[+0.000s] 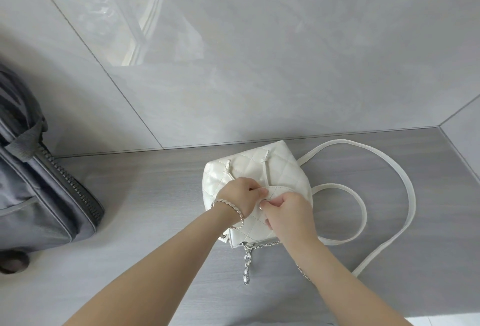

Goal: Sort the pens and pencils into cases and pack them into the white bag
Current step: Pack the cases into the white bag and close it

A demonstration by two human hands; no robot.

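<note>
Your white bag lies on the counter near its back edge, its far end touching the wall. The bag is soft, glossy and stitched in a diamond quilt pattern, with rounded corners and 2 thin white cords running down its front.

Both your hands meet on the curved, quilted flap at the middle of the bag. Your left hand has its fingers curled and pinches the flap's edge. Your right hand pinches the same flap from the other side, thumb against bent fingers. A braided silver bracelet circles your left wrist.

A flat white strap leaves the bag's right side and loops across the counter in 2 wide curves toward the right edge. A silver chain threaded with white hangs from the bag's near end toward the counter's front edge.

The counter is matte grey with a fine streaked grain; the wall is large glossy grey tiles. At the left edge, well apart from the white bag, sits a grey fabric bag with a chunky dark zipper.
</note>
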